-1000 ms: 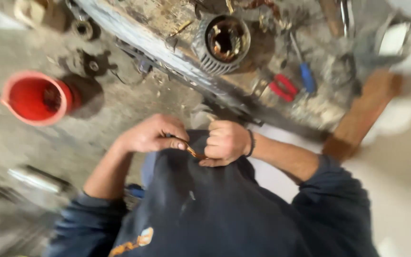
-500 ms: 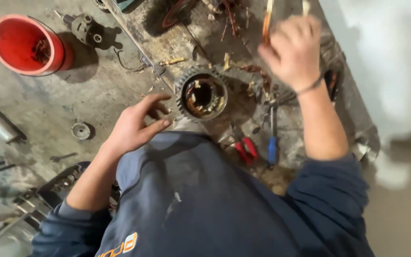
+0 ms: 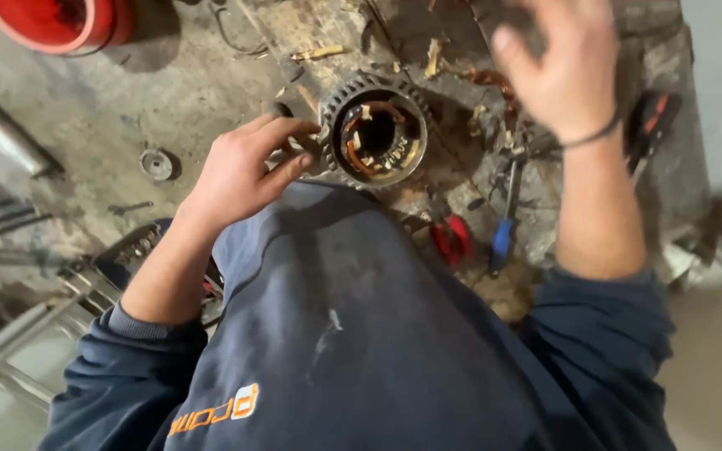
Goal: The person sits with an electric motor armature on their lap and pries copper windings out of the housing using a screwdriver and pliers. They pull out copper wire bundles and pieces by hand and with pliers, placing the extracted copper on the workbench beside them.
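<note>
With only the left hand (image 3: 240, 171) lightly fingering the finned motor stator (image 3: 373, 138), grip spread, and the right hand (image 3: 566, 71) hovering open-fingered, the stator is risking rolling across the cluttered bench (image 3: 628, 50).

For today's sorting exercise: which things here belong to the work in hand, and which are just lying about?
In hand: left hand, stator, right hand.
Lying about: red bucket, screwdriver, red pliers, metal cylinder, small disc.
</note>
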